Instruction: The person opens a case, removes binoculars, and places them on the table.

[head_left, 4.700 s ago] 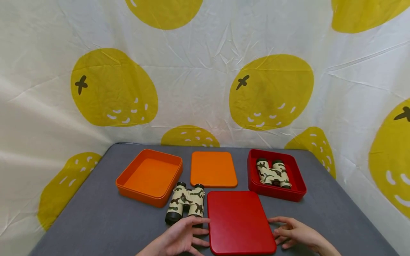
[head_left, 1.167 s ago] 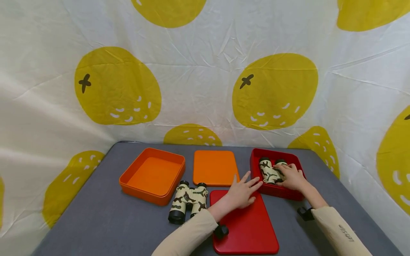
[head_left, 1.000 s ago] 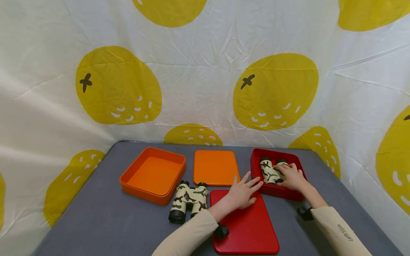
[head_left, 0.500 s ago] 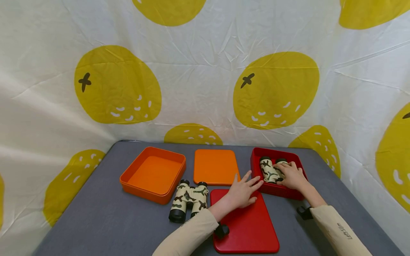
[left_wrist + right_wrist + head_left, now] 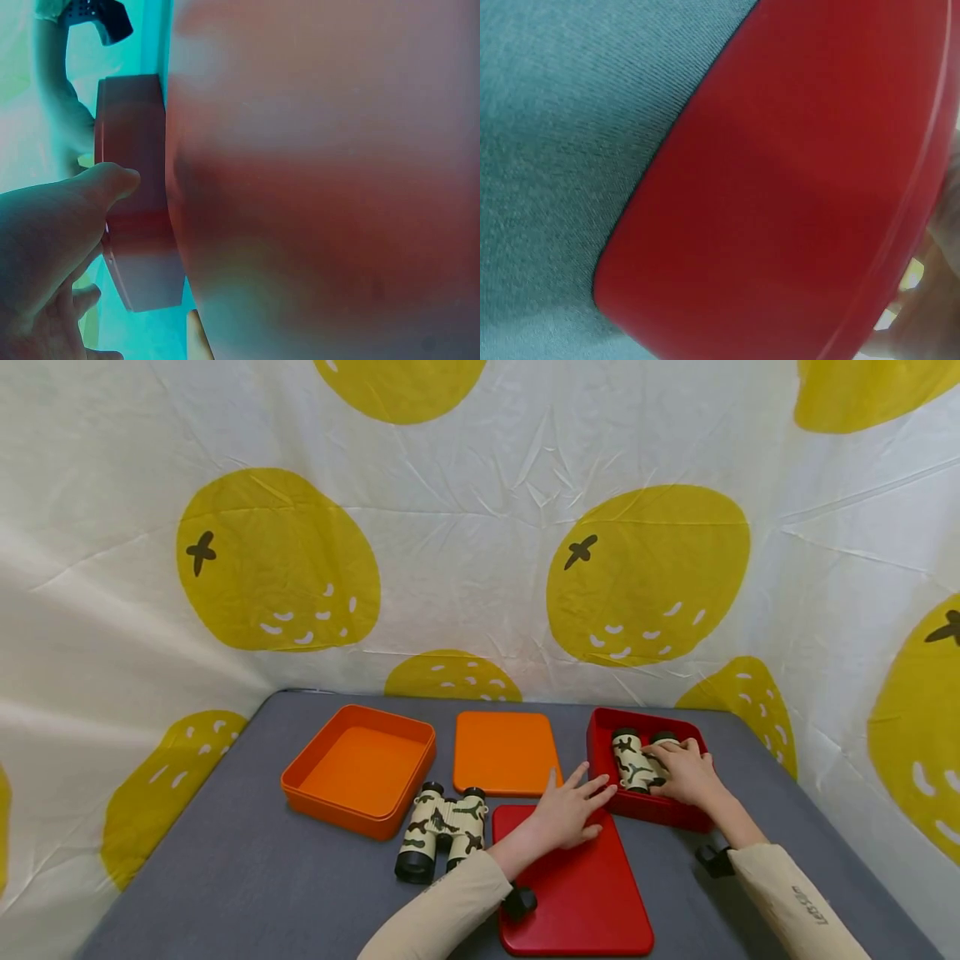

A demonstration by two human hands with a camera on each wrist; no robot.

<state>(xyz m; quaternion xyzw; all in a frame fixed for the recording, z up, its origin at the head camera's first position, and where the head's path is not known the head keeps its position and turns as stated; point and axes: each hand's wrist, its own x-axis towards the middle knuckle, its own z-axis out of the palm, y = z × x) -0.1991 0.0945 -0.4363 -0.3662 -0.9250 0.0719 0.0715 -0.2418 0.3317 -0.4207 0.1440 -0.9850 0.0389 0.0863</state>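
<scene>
A pair of camouflage binoculars [image 5: 632,762] lies in the red box [image 5: 651,814] at the back right. My right hand [image 5: 685,774] reaches over the box's near side and grips the right barrel, hiding part of it. With fingers spread, my left hand [image 5: 566,814] hovers above the red lid [image 5: 581,902], its fingertips at the box's near left corner. The left wrist view shows that thumb [image 5: 116,180] by the box wall [image 5: 139,157]; whether it touches is unclear. In the right wrist view the box side [image 5: 780,187] hides most of the hand.
Another pair of camouflage binoculars [image 5: 442,828] sits left of the red lid, partly behind my left sleeve. An orange box [image 5: 360,768] with nothing in it stands at the left. Its orange lid [image 5: 506,752] lies between the two boxes on the grey table [image 5: 225,877]. A fruit-print curtain [image 5: 465,568] hangs behind.
From beside the red lid, my left hand has moved to the red box's corner and my right hand into the box. Over the last half second the binoculars there shift slightly right.
</scene>
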